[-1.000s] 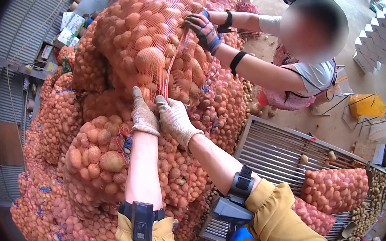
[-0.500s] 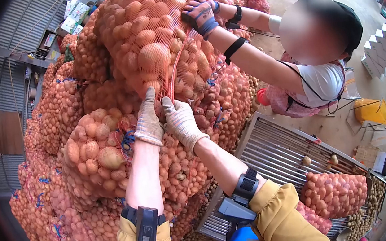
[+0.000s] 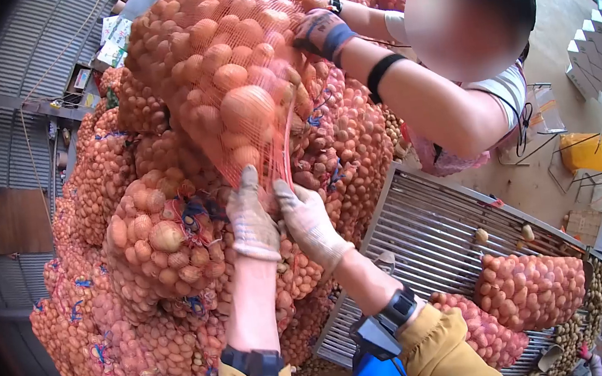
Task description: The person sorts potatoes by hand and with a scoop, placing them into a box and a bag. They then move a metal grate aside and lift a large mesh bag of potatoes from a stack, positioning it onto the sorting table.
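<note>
A big red mesh bag (image 3: 209,68) of what look like potatoes lies on top of the pile, its gathered near end pointing at me. My left hand (image 3: 251,223), in a pale work glove, grips the mesh at that end with the thumb on top. Close beside it my right hand (image 3: 310,220), gloved too, pinches the right edge of the same mesh. Both hands' lower fingers are hidden beneath. A co-worker's gloved hand (image 3: 326,35) presses on the bag's right side, and their other arm reaches over its far end.
Stacked mesh bags (image 3: 149,354) fill the left and middle, several tied with blue string. To the right stands a slatted metal rack (image 3: 424,226) with two filled bags (image 3: 531,288) at its near end. Loose potatoes (image 3: 596,303) lie along it. A yellow bag (image 3: 589,154) hangs on a stand behind.
My hands have moved down and slightly right in view, with the mesh end stretched between them. The co-worker has leaned in to the left, one hand shifting farther across the bag.
</note>
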### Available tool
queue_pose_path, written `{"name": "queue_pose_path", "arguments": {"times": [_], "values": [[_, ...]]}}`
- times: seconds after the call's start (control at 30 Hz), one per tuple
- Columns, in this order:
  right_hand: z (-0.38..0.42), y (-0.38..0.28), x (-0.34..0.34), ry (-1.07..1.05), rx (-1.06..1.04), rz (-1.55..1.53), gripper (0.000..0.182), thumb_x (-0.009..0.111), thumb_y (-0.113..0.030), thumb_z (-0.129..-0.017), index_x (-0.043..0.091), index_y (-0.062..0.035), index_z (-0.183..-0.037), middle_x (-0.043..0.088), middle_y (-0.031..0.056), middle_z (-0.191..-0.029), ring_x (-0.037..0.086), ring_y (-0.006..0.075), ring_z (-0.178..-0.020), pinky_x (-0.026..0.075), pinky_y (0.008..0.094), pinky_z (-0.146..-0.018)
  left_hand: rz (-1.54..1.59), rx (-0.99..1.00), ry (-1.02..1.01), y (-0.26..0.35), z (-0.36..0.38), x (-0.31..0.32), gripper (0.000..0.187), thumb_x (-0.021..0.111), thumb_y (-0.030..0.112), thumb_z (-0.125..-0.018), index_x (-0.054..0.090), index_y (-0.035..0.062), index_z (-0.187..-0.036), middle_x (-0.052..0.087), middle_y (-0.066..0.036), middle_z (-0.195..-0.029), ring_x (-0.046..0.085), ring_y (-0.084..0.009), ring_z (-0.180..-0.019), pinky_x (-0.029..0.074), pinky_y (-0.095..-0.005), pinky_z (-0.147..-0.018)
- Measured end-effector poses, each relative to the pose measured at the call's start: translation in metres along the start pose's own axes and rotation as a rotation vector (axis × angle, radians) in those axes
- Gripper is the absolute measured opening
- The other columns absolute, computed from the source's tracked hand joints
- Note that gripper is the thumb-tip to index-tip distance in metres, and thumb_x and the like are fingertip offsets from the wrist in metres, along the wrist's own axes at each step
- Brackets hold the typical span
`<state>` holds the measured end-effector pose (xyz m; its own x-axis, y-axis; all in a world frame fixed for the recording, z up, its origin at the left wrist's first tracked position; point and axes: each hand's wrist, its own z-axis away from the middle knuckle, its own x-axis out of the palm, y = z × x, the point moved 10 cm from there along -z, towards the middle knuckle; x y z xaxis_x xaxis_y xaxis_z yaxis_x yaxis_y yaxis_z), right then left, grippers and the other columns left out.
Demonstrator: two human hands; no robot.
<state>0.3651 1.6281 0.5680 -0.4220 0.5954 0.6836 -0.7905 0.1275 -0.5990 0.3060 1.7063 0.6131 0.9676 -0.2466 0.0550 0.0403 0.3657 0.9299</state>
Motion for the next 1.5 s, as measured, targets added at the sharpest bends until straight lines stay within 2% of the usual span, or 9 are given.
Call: {"name": "queue_pose_path", "arguments": {"times": [0.3, 0.6, 0.77, 0.87, 0.9, 0.93, 1.07, 1.17, 1.5], "values": [[0.028, 0.076, -0.087, 0.105, -0.087, 0.11, 0.045, 0.054, -0.044, -0.097, 0.066, -0.0012, -0.101, 0.063, -0.0014, -0.078, 0.05, 0.008, -0.067, 0.045, 0.0274, -0.059, -0.114, -0.171, -0.088, -0.119, 0.038, -0.022, 0.02, 0.063, 0.022, -0.093, 0.062, 0.0077, -0.106, 0.066, -0.003, -0.094, 0.063, -0.0128, -0.077, 0.053, -0.0304, -0.067], [0.343, -0.005, -0.222, 0.165, 0.17, -0.107, 0.035, 0.051, -0.039, -0.1, 0.062, -0.0079, -0.09, 0.057, -0.0027, -0.071, 0.051, 0.0072, -0.064, 0.042, 0.0231, -0.057, -0.456, -0.126, -0.52, -0.154, 0.357, 0.074, 0.015, 0.062, 0.019, -0.093, 0.064, 0.0048, -0.093, 0.065, -0.002, -0.081, 0.061, -0.0115, -0.064, 0.049, -0.0251, -0.057], [0.616, -0.015, -0.32, 0.456, 0.177, 0.269, 0.03, 0.049, -0.03, -0.099, 0.062, -0.0036, -0.094, 0.059, 0.0026, -0.072, 0.056, 0.0102, -0.057, 0.046, 0.0232, -0.049, -0.33, -0.75, -0.706, -0.249, 0.623, 0.064, 0.022, 0.063, 0.024, -0.092, 0.069, 0.0066, -0.08, 0.062, 0.0, -0.068, 0.058, -0.0088, -0.061, 0.046, -0.0225, -0.056], [0.816, 0.045, -0.349, 0.843, 0.59, 0.006, 0.04, 0.07, -0.045, -0.085, 0.069, -0.0111, -0.107, 0.07, 0.0136, -0.103, 0.068, 0.0293, -0.08, 0.056, 0.0404, -0.067, -0.271, -1.326, -0.867, -0.284, 0.779, 0.031, 0.047, 0.07, 0.034, -0.088, 0.057, 0.0043, -0.122, 0.063, -0.003, -0.107, 0.057, -0.0234, -0.106, 0.051, -0.0403, -0.084], [0.863, 0.062, -0.375, 0.871, 0.526, 0.286, 0.03, 0.059, -0.036, -0.092, 0.067, -0.0075, -0.094, 0.066, 0.0085, -0.086, 0.063, 0.0206, -0.069, 0.052, 0.0335, -0.059, -0.505, -1.406, -1.091, -0.309, 0.815, 0.01, 0.048, 0.067, 0.041, -0.089, 0.058, 0.008, -0.123, 0.064, -0.009, -0.119, 0.059, -0.0296, -0.111, 0.051, -0.0441, -0.09], [0.853, 0.036, -0.379, 0.893, 0.445, 0.566, 0.034, 0.047, -0.028, -0.099, 0.065, -0.004, -0.082, 0.061, 0.0034, -0.069, 0.058, 0.0119, -0.058, 0.048, 0.0265, -0.051, -0.292, -1.288, -1.129, -0.324, 0.828, 0.029, 0.036, 0.07, 0.031, -0.088, 0.058, 0.0059, -0.111, 0.064, -0.004, -0.09, 0.062, -0.0136, -0.086, 0.051, -0.0274, -0.073], [0.821, 0.109, -0.498, 0.966, 0.396, 0.536, 0.038, 0.052, -0.032, -0.097, 0.058, -0.0026, -0.074, 0.057, 0.0021, -0.064, 0.054, 0.0111, -0.058, 0.044, 0.0302, -0.051, -0.893, -1.021, -1.437, -0.363, 0.788, 0.006, 0.067, 0.068, 0.044, -0.087, 0.043, 0.005, -0.135, 0.06, -0.016, -0.119, 0.061, -0.0255, -0.106, 0.048, -0.0351, -0.093], [0.811, 0.119, -0.532, 0.992, 0.678, 0.381, 0.044, 0.055, -0.043, -0.096, 0.064, -0.001, -0.091, 0.061, 0.0071, -0.068, 0.054, 0.0101, -0.063, 0.046, 0.031, -0.051, -0.912, -0.71, -1.396, -0.369, 0.701, 0.027, 0.05, 0.07, 0.032, -0.087, 0.054, 0.0019, -0.122, 0.064, -0.009, -0.102, 0.062, -0.0169, -0.092, 0.052, -0.0317, -0.08], [0.787, 0.139, -0.547, 1.044, 0.387, 0.496, 0.034, 0.056, -0.035, -0.098, 0.064, -0.0023, -0.103, 0.064, 0.0002, -0.084, 0.052, 0.0078, -0.072, 0.047, 0.0278, -0.065, -1.165, -0.531, -1.195, -0.391, 0.563, 0.053, 0.052, 0.069, 0.031, -0.087, 0.052, 0.0033, -0.127, 0.063, -0.008, -0.102, 0.062, -0.017, -0.089, 0.052, -0.0314, -0.08]]}}
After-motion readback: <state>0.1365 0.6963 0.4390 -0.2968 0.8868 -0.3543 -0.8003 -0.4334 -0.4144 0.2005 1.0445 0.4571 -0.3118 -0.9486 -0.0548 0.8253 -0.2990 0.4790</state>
